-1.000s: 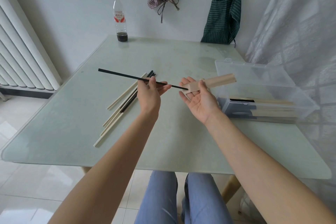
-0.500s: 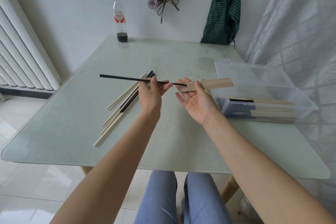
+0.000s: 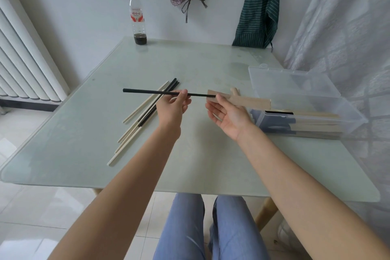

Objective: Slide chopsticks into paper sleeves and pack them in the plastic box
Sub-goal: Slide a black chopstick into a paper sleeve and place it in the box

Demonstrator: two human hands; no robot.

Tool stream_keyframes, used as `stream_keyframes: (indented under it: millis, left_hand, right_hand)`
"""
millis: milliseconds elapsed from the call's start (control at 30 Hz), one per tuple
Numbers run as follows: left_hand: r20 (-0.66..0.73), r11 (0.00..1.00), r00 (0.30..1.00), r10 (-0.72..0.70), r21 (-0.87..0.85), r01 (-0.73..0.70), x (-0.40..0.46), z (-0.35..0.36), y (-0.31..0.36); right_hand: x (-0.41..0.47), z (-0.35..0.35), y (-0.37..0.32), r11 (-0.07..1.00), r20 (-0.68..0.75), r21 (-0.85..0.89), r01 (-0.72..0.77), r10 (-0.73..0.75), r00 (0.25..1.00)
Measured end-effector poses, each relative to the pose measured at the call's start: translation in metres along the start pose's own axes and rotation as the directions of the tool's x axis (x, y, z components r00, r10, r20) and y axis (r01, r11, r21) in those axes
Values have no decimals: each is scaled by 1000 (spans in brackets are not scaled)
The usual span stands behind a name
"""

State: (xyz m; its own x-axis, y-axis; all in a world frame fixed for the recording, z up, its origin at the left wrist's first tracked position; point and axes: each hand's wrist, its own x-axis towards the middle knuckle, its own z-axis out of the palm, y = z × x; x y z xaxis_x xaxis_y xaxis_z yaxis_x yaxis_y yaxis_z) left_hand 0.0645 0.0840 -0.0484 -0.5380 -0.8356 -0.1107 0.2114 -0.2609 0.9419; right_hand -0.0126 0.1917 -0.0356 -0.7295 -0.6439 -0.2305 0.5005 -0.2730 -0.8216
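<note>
My left hand [image 3: 173,107] pinches a black chopstick [image 3: 147,91] held level above the table. Its right tip sits at the open mouth of a tan paper sleeve [image 3: 247,100], which my right hand [image 3: 230,114] grips between thumb and fingers. A loose pile of pale wooden and black chopsticks [image 3: 139,120] lies on the glass table [image 3: 84,154] to the left of my left hand. The clear plastic box [image 3: 348,116] stands open at the right, with several sleeved chopsticks lying inside it.
A plastic bottle [image 3: 137,17] with dark liquid stands at the table's far edge. The box's lid [image 3: 291,82] lies open behind the box. A radiator [image 3: 25,63] is on the left, a curtain on the right, aprons hang on the wall.
The black chopstick has levelled out and its tip has reached the sleeve's mouth. The sleeve has tilted from pointing up-right to nearly level.
</note>
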Motion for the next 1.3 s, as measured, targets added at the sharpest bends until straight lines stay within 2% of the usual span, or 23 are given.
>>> stream_keyframes:
  millis: [167,333,600,733,867,967,1033,1200,1300]
  left_hand:
    - [0,999,999,-41,-13,41,3,-4,-2]
    - [-8,1000,1000,-20,-22,20,8,-9,0]
    - [-8,995,998,-67,-77,66,6,-7,1]
    - [57,994,997,-60,-87,64,-2,-2,-2]
    - [83,997,996,-35,-71,41,-4,-2,0]
    - [-13,990,999,-40,-139,37,2,-7,3]
    - [-42,988,999,-29,-155,22,3,-8,3]
    - [90,999,995,-32,-37,35,-3,2,-1]
    - [-56,998,998,-30,-61,27,4,-8,5]
  right_hand:
    - [-4,-1,0,999,39,-40,-35,37,999]
    - [-3,1,-2,985,19,-173,2,1,1000]
    - [-1,3,3,984,37,-177,-21,28,999]
    - [6,2,12,977,43,-203,-60,70,997]
    - [6,6,13,991,14,-130,-31,34,999]
    - [2,6,4,998,-48,-55,27,-29,998]
    - [4,5,4,999,-51,-48,13,-16,999]
    - [12,14,19,992,-4,-112,-65,65,998]
    - [16,12,19,994,-23,-89,-59,57,998]
